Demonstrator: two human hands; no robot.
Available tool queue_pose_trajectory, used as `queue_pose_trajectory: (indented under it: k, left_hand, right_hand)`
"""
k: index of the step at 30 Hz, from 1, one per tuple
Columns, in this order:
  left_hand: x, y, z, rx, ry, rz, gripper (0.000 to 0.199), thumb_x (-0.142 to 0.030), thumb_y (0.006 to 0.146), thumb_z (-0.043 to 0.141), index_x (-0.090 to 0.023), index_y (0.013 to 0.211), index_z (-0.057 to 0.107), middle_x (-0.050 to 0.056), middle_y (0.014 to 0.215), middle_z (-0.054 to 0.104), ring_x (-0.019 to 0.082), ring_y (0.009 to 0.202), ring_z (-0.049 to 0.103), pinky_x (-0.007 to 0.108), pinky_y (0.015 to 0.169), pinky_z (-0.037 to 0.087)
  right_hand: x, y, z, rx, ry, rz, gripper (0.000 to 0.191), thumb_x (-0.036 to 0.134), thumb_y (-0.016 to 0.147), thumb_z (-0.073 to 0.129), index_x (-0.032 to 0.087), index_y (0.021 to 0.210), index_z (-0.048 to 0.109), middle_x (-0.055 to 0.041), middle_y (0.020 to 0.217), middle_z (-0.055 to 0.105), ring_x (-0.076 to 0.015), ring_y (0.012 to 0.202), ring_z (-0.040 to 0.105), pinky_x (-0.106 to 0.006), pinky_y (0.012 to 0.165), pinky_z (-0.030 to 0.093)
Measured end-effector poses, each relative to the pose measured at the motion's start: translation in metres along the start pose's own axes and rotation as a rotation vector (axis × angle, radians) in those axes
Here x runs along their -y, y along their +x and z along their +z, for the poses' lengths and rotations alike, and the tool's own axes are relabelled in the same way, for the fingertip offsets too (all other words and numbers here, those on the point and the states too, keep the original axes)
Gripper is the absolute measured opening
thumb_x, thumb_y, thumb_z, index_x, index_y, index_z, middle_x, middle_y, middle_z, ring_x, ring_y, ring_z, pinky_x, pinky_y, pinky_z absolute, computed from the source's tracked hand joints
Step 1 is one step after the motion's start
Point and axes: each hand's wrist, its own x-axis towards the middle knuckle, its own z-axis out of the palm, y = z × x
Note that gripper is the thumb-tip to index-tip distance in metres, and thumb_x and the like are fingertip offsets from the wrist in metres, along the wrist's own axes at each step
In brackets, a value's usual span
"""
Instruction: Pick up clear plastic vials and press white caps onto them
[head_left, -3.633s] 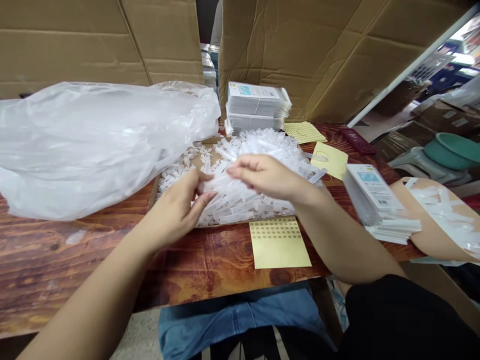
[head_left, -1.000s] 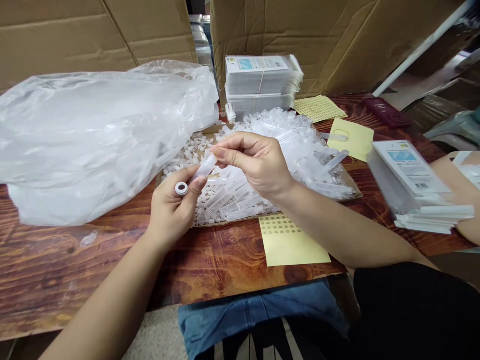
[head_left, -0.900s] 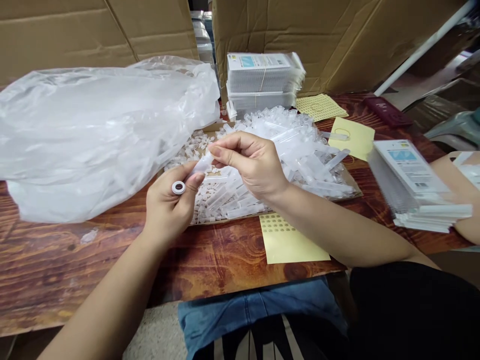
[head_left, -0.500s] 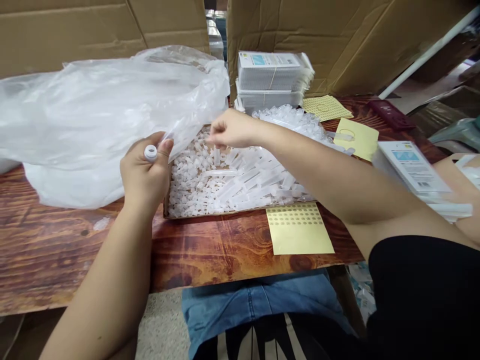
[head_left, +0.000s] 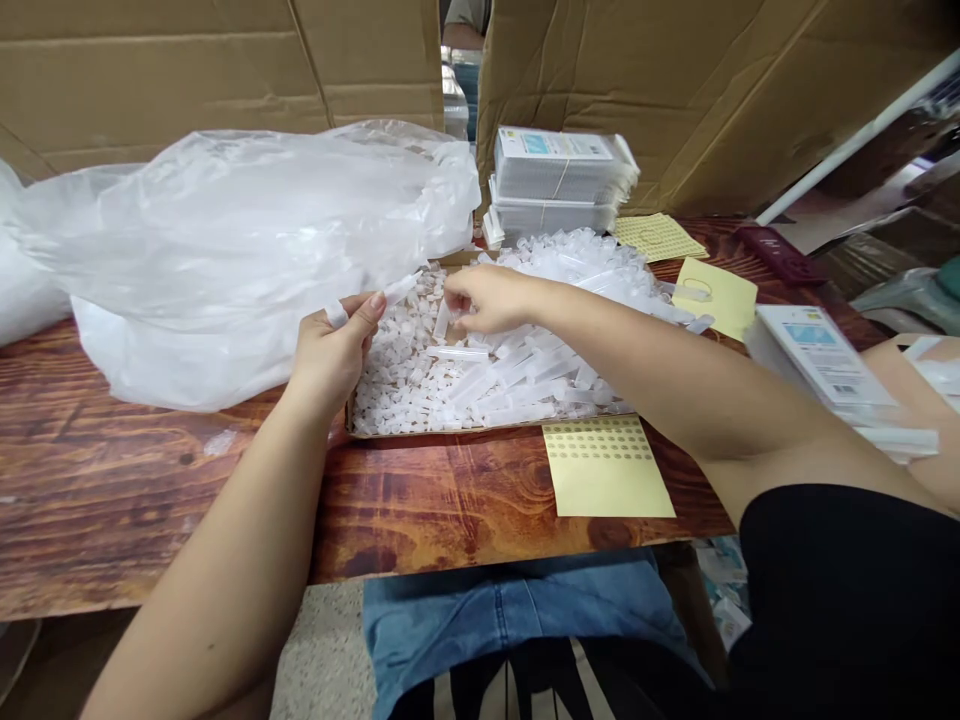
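My left hand [head_left: 335, 345] is closed around a clear plastic tube [head_left: 400, 291], held between thumb and fingers over the left edge of a shallow cardboard tray [head_left: 450, 433]. The tray holds small white caps [head_left: 394, 375] on its left side and a heap of translucent tubes [head_left: 517, 380] on its right. Over the back of the caps, my right hand [head_left: 491, 298] reaches down with thumb and fingertips bent together. Whatever may be between those fingertips is too small to make out.
A large translucent plastic bag [head_left: 247, 260] lies on the wooden table [head_left: 420, 500] at left. Banded stacks of packaging [head_left: 555, 170] stand behind the tray. Yellow sticker sheets [head_left: 611, 480] lie in front and at right, near more packs [head_left: 825, 360]. Cardboard panels [head_left: 225, 80] rise behind.
The tube in my left hand has turned from pointing its open end at me to pointing right, toward the tray. My right hand stays among the caps, its fingers shifted slightly.
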Motion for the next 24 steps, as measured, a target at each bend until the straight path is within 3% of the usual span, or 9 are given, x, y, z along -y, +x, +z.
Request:
queue_pose_trajectory:
  k: [4,7,12,16,21,24]
  left_hand:
    - [-0.010,-0.004,0.005,0.057,-0.111,-0.082,0.036,-0.050,0.077,0.073,-0.022,0.069,0.051,-0.005,0.057,0.031,0.010,0.047,0.024,0.029,0.045,0.015]
    - [-0.013,-0.009,0.013,0.136,-0.086,-0.074,0.032,-0.049,0.077,0.073,-0.021,0.070,0.058,-0.005,0.055,0.033,0.011,0.047,0.027,0.028,0.045,0.018]
    - [-0.013,-0.017,0.026,0.228,-0.072,-0.077,0.034,-0.052,0.076,0.075,-0.019,0.085,0.071,-0.004,0.052,0.037,0.011,0.046,0.031,0.027,0.045,0.021]
    - [-0.013,-0.021,0.028,0.232,-0.069,-0.072,0.036,-0.052,0.078,0.073,-0.018,0.092,0.074,-0.004,0.051,0.038,0.011,0.046,0.032,0.027,0.044,0.023]
    - [-0.019,-0.022,0.030,0.227,-0.051,-0.065,0.029,-0.048,0.078,0.073,-0.021,0.084,0.072,-0.004,0.050,0.036,0.011,0.046,0.032,0.027,0.044,0.024]
    - [-0.020,-0.022,0.033,0.229,-0.085,-0.097,0.031,-0.051,0.077,0.074,-0.020,0.078,0.068,-0.004,0.051,0.035,0.010,0.045,0.030,0.026,0.042,0.022]
  right_hand:
    - [-0.002,-0.035,-0.002,-0.434,0.283,-0.032,0.015,0.022,0.087,0.070,0.019,0.102,0.067,-0.0061,0.100,0.071,-0.0178,0.089,0.063,-0.031,0.080,0.049]
    - [0.003,-0.058,0.003,-0.601,0.383,-0.107,0.010,0.027,0.090,0.069,0.022,0.099,0.069,-0.0053,0.104,0.071,-0.0187,0.092,0.064,-0.034,0.085,0.052]
    - [0.012,-0.077,0.014,-0.602,0.468,-0.190,0.007,0.027,0.089,0.070,0.024,0.095,0.071,-0.0024,0.098,0.073,-0.0172,0.087,0.064,-0.033,0.085,0.052]
    - [0.017,-0.083,0.017,-0.605,0.508,-0.231,0.006,0.030,0.090,0.071,0.023,0.090,0.070,-0.0014,0.092,0.072,-0.0159,0.083,0.062,-0.031,0.081,0.050]
    - [0.028,-0.087,0.012,-0.423,0.578,-0.030,0.048,0.051,0.104,0.048,0.020,0.069,0.060,-0.0015,0.070,0.061,-0.0143,0.070,0.058,-0.029,0.071,0.046]
    - [0.030,-0.087,0.008,-0.438,0.511,-0.060,0.032,0.048,0.100,0.058,0.020,0.085,0.063,-0.0022,0.083,0.065,-0.0143,0.075,0.057,-0.028,0.072,0.045]
